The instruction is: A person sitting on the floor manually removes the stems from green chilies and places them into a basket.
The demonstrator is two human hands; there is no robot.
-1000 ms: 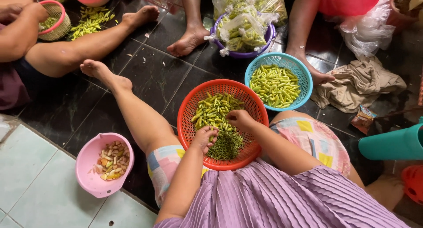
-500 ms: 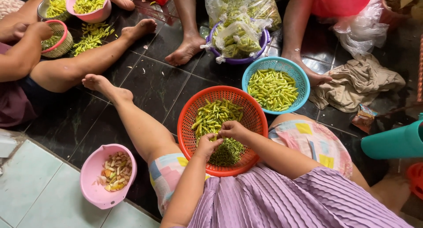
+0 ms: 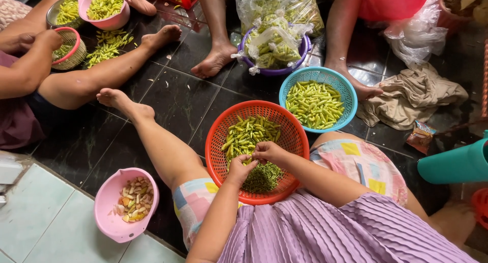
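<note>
An orange plastic basket (image 3: pixel 284 121) rests on my lap, holding a heap of green chilli peppers (image 3: pixel 248 136) and a darker pile of stems near me. My left hand (image 3: pixel 240 169) and my right hand (image 3: pixel 268 151) meet over the basket's near half, fingertips pinched together on one green chilli (image 3: pixel 252 160). A teal basket (image 3: pixel 344 90) full of green chillies stands just beyond the orange one, to the right.
A pink bowl (image 3: pixel 109 199) of cut pieces sits on the floor at my left. Other people's legs and feet (image 3: pixel 216 59) stretch across the dark tiles. A purple basket (image 3: pixel 302 52) with bagged chillies, a crumpled cloth (image 3: pixel 412 97) and a teal container (image 3: pixel 455 164) lie around.
Both hands have come together over the basket's near side; earlier the right hand reached further into the chillies. The camera view shifted slightly.
</note>
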